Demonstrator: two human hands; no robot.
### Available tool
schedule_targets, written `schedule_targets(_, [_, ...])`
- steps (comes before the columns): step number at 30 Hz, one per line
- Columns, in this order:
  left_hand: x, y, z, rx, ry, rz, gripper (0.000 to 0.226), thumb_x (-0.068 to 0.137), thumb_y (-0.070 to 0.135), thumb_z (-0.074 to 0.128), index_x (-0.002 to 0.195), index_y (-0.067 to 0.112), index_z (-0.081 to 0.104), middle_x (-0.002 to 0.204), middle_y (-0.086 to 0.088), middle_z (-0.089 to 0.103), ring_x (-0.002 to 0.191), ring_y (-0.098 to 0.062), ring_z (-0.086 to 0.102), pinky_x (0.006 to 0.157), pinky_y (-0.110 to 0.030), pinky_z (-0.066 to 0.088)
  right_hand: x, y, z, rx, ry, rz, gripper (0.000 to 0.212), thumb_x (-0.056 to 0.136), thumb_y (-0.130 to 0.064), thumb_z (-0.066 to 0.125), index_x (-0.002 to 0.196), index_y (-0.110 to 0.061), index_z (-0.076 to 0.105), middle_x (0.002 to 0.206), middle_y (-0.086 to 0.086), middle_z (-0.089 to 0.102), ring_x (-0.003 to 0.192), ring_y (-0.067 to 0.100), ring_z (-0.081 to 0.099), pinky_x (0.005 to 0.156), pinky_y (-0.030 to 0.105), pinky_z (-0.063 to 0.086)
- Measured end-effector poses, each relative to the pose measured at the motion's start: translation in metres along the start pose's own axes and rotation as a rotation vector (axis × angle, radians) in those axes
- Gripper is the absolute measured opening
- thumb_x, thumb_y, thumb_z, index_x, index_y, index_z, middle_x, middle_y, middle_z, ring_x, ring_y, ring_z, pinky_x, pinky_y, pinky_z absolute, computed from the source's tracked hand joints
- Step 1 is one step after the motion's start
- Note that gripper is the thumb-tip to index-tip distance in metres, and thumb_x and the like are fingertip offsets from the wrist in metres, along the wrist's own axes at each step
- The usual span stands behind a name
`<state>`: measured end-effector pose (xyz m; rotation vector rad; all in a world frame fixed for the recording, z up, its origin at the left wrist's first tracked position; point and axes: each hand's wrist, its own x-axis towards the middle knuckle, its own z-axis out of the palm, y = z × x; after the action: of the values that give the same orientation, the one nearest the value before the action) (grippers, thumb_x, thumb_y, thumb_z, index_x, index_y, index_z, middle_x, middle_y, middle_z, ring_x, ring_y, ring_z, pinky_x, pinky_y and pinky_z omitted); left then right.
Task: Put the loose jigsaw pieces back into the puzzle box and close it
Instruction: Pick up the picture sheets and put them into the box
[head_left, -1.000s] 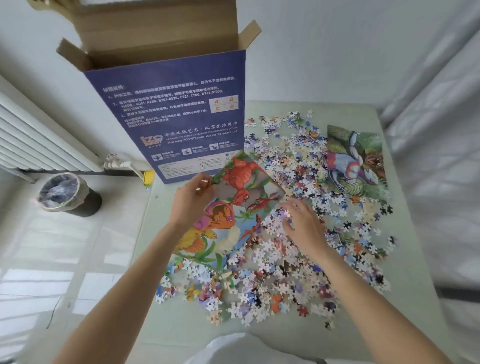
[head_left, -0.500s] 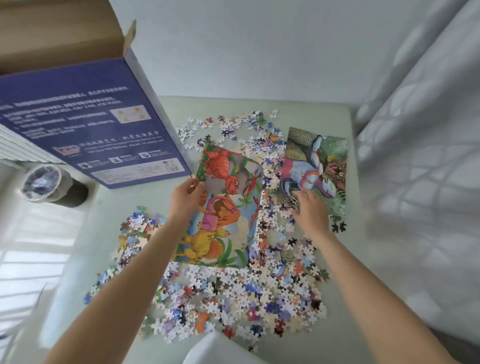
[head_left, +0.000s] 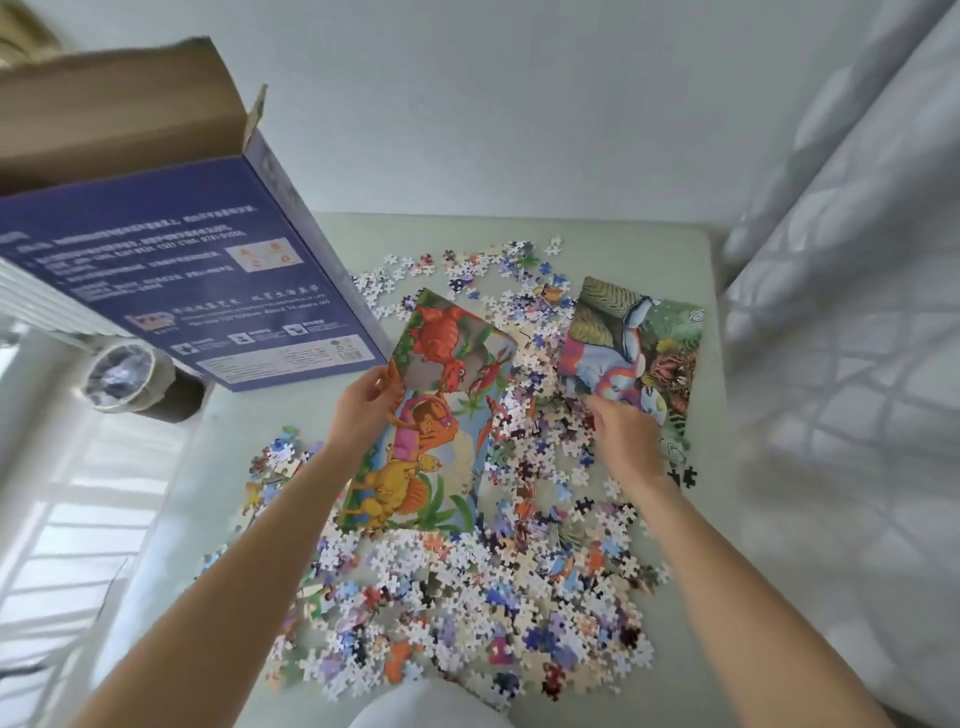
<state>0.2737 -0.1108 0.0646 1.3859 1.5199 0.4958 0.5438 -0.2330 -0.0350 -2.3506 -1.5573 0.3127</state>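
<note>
1. The right hand (head_left: 626, 441) has moved from the loose jigsaw pieces (head_left: 467, 587) to the far-right picture sheet (head_left: 631, 358), fingers curled at its edge; grip unclear.
2. The left hand (head_left: 363, 410) still pinches the dinosaur sheet (head_left: 426, 431).
3. The puzzle box (head_left: 171, 280) stands open, far left on the tabletop (head_left: 696, 525); no pieces look boxed yet.

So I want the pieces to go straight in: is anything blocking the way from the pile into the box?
Nothing visible blocks it. The puzzle box stands open-topped at the table's far left, with bare table between it and the loose pieces. The left hand holds the dinosaur picture sheet, which partly covers the pile.
</note>
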Motion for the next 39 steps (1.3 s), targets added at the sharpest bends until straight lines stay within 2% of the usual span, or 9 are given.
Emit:
schedule_targets(6, [-0.028,-0.007,-0.024,-0.141,0.096,0.031,0.018,0.099,0.018,0.040,0.100,0.022,0.057,0.095,-0.003,0.061,0.084,-0.022,0.057,0.075,-0.036,0.048,-0.030,-0.075,-0.038,0.265,0.494,-0.238,0.026,0.088,-0.006,0.057,0.110,-0.012,0.068,0.086,0.002,0.073,0.056,0.012,0.063,0.048,0.020,0.048])
schedule_targets(9, [-0.045,-0.013,-0.034,-0.342,0.098,-0.031,0.019,0.100,0.017,0.038,0.103,0.021,0.057,0.103,-0.004,0.064,0.087,-0.020,0.064,0.075,-0.031,0.055,-0.062,-0.125,-0.046,0.236,0.558,-0.435,0.026,0.090,-0.013,0.050,0.109,-0.012,0.069,0.102,0.002,0.071,0.084,0.014,0.069,0.071,0.022,0.055])
schedule_targets(12, [-0.056,-0.031,-0.045,-0.369,0.120,-0.070,0.021,0.100,0.024,0.037,0.105,0.015,0.055,0.104,-0.008,0.063,0.080,-0.014,0.063,0.066,-0.027,0.052,-0.099,-0.165,-0.028,0.172,0.504,-0.641,0.027,0.079,-0.006,0.062,0.104,-0.011,0.070,0.103,0.004,0.071,0.093,0.016,0.068,0.083,0.026,0.054])
schedule_targets(16, [-0.065,-0.075,-0.059,-0.353,0.109,-0.171,0.037,0.093,0.050,0.045,0.114,0.020,0.053,0.114,-0.007,0.061,0.104,-0.023,0.059,0.094,-0.042,0.046,-0.136,-0.191,0.024,0.052,0.296,-0.781,0.027,0.081,-0.009,0.061,0.105,-0.019,0.069,0.107,-0.001,0.070,0.099,0.014,0.066,0.074,0.028,0.057])
schedule_targets(19, [-0.069,-0.104,-0.068,-0.295,0.053,-0.181,0.057,0.078,0.029,0.073,0.125,0.016,0.043,0.115,-0.008,0.062,0.102,-0.023,0.060,0.087,-0.035,0.048,-0.156,-0.204,0.049,0.026,0.158,-0.815,0.028,0.077,-0.010,0.070,0.102,-0.021,0.070,0.107,-0.003,0.070,0.099,0.014,0.065,0.076,0.026,0.056])
schedule_targets(23, [-0.067,-0.146,-0.080,-0.100,0.049,-0.160,0.070,0.068,0.008,0.079,0.125,0.011,0.039,0.112,-0.007,0.058,0.096,-0.023,0.056,0.082,-0.037,0.049,-0.177,-0.215,0.077,-0.030,-0.014,-0.780,0.031,0.076,-0.020,0.074,0.106,-0.022,0.069,0.113,-0.002,0.067,0.105,0.017,0.062,0.082,0.029,0.054])
schedule_targets(27, [-0.057,-0.175,-0.089,-0.045,0.029,-0.123,0.067,0.080,0.002,0.064,0.135,0.016,0.029,0.120,-0.008,0.057,0.101,-0.025,0.058,0.081,-0.039,0.052,-0.178,-0.214,0.086,0.032,-0.145,-0.492,0.049,0.095,-0.052,0.032,0.125,-0.022,0.057,0.133,0.000,0.054,0.126,0.018,0.045,0.103,0.041,0.041])
schedule_targets(33, [-0.051,-0.184,-0.103,-0.234,-0.151,-0.020,0.075,0.083,-0.018,0.046,0.140,0.022,0.018,0.114,-0.011,0.055,0.093,-0.017,0.059,0.068,-0.026,0.055,-0.130,-0.200,0.074,0.372,-0.240,0.297,0.073,0.093,-0.033,0.053,0.149,-0.011,0.012,0.155,0.011,0.016,0.142,0.026,0.016,0.113,0.039,0.020])
schedule_targets(39, [-0.052,-0.171,-0.098,-0.312,-0.179,0.056,0.063,0.091,-0.006,0.048,0.140,0.025,0.023,0.102,-0.004,0.054,0.088,-0.011,0.056,0.071,-0.014,0.050,-0.094,-0.197,0.077,0.861,-0.329,0.582,0.050,0.098,-0.010,0.042,0.145,-0.018,0.027,0.148,0.010,0.032,0.134,0.024,0.034,0.108,0.041,0.033])
